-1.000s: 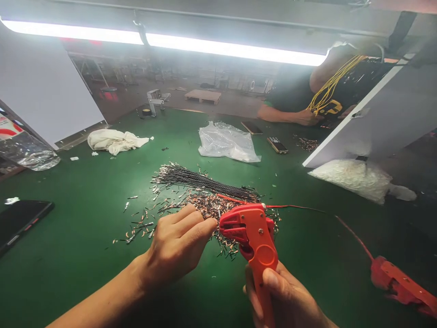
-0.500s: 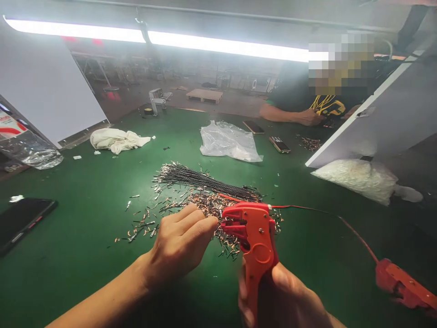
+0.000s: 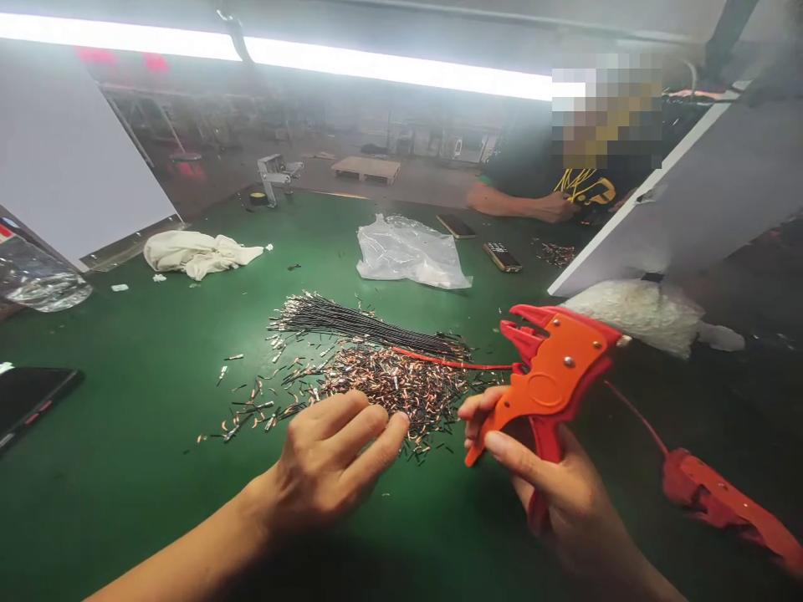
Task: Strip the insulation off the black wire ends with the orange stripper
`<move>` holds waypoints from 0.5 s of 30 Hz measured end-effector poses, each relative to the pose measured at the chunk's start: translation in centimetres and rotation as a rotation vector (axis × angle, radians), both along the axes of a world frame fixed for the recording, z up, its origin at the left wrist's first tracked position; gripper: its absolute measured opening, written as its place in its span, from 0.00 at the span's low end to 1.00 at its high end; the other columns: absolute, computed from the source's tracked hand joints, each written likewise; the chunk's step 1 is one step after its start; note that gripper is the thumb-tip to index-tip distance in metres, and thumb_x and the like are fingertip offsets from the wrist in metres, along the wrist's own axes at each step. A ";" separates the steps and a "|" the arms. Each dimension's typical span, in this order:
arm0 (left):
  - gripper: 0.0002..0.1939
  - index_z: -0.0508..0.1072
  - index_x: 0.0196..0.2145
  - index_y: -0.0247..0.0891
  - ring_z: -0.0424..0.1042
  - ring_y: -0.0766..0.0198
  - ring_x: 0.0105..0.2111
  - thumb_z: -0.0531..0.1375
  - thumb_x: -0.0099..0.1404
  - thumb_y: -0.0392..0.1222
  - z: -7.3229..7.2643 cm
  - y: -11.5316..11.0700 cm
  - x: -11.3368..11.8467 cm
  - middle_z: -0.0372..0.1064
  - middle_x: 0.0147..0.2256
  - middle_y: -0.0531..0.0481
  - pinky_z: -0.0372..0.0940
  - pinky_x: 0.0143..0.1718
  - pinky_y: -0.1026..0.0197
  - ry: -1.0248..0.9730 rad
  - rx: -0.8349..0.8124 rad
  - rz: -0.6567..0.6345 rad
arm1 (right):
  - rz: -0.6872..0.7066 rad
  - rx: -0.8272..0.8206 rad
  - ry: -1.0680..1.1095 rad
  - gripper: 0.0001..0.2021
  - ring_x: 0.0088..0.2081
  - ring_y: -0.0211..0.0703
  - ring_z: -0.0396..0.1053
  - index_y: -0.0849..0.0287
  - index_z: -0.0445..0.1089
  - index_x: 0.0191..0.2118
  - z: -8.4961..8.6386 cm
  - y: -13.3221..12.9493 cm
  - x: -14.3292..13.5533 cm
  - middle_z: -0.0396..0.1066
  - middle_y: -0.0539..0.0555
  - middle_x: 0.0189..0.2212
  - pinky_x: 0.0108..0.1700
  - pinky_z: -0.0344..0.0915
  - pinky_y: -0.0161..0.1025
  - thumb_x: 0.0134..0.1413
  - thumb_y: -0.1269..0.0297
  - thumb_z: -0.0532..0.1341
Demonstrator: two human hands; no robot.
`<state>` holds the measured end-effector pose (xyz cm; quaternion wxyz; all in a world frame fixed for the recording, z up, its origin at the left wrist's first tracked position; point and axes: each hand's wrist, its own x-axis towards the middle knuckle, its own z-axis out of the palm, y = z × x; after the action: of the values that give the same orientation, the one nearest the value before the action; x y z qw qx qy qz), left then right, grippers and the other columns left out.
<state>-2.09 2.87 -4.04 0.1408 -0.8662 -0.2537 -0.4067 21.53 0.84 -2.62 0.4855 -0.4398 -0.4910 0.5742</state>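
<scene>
My right hand (image 3: 558, 485) grips a red and orange wire stripper (image 3: 558, 364), its jaws apart and pointing up to the left. Over the near edge of a heap of short wire and copper scraps (image 3: 401, 385), my left hand (image 3: 342, 456) is closed, fingers curled; whatever it pinches is too small or hidden. Behind the heap lies a bundle of long black wires (image 3: 357, 322) with metal terminals at the left end. A red cord (image 3: 452, 363) crosses the heap towards the tool.
A second red tool (image 3: 721, 493) lies at the right. Further back are a plastic bag (image 3: 411, 251), two phones, a white cloth (image 3: 197, 253) and a filled bag (image 3: 640, 313). A bottle (image 3: 41, 272) and dark phone (image 3: 34, 401) are left. A person sits across the table.
My right hand has moved the stripper away from my left hand, to the right and up, and tilted it. The stripper's jaws are now clear of my left fingers. The view has shifted slightly.
</scene>
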 end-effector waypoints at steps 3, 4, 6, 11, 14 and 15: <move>0.09 0.72 0.41 0.27 0.67 0.63 0.27 0.55 0.64 0.28 0.3 -0.5 0.7 0.71 0.27 0.47 0.66 0.29 0.60 0.046 0.026 -0.040 | -0.002 0.017 -0.078 0.09 0.37 0.45 0.65 0.54 0.69 0.41 0.2 0.0 -0.3 0.70 0.53 0.38 0.39 0.64 0.42 0.54 0.61 0.64; 0.08 0.73 0.40 0.27 0.67 0.63 0.27 0.55 0.64 0.28 0.5 -0.6 0.9 0.71 0.26 0.47 0.66 0.29 0.59 0.050 0.032 -0.045 | 0.011 0.021 -0.095 0.08 0.36 0.45 0.65 0.54 0.69 0.39 0.2 -0.1 -0.5 0.70 0.53 0.37 0.39 0.64 0.42 0.53 0.60 0.64; 0.09 0.73 0.39 0.28 0.67 0.63 0.27 0.53 0.66 0.29 0.9 -0.8 1.3 0.71 0.26 0.47 0.66 0.28 0.60 0.064 0.040 -0.043 | 0.029 0.022 -0.134 0.08 0.34 0.43 0.64 0.56 0.68 0.36 0.3 -0.2 -1.1 0.69 0.52 0.33 0.38 0.62 0.41 0.52 0.61 0.64; 0.11 0.73 0.38 0.29 0.68 0.64 0.26 0.50 0.69 0.30 1.6 -1.1 1.8 0.72 0.25 0.49 0.66 0.27 0.60 0.115 0.053 -0.044 | 0.014 -0.030 -0.149 0.08 0.31 0.40 0.61 0.57 0.67 0.34 0.4 -0.4 -1.8 0.64 0.49 0.28 0.36 0.61 0.39 0.51 0.61 0.63; 0.12 0.73 0.39 0.29 0.69 0.65 0.25 0.50 0.69 0.30 1.8 -1.3 1.9 0.72 0.26 0.49 0.66 0.26 0.60 0.154 0.024 -0.079 | -0.005 -0.054 -0.149 0.08 0.31 0.40 0.62 0.58 0.66 0.34 0.0 -0.3 -1.8 0.65 0.49 0.28 0.36 0.61 0.39 0.49 0.62 0.64; 0.11 0.73 0.39 0.28 0.69 0.65 0.25 0.50 0.69 0.30 1.7 -1.4 2.0 0.72 0.26 0.49 0.66 0.26 0.61 0.159 0.019 -0.089 | -0.007 -0.059 -0.147 0.09 0.31 0.40 0.63 0.58 0.66 0.34 -0.3 -0.2 -1.7 0.65 0.49 0.28 0.36 0.62 0.38 0.48 0.62 0.64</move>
<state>-0.12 1.47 -2.29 0.1508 -0.9048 -0.1991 -0.3449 19.80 0.63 -2.88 0.4368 -0.4966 -0.5068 0.5529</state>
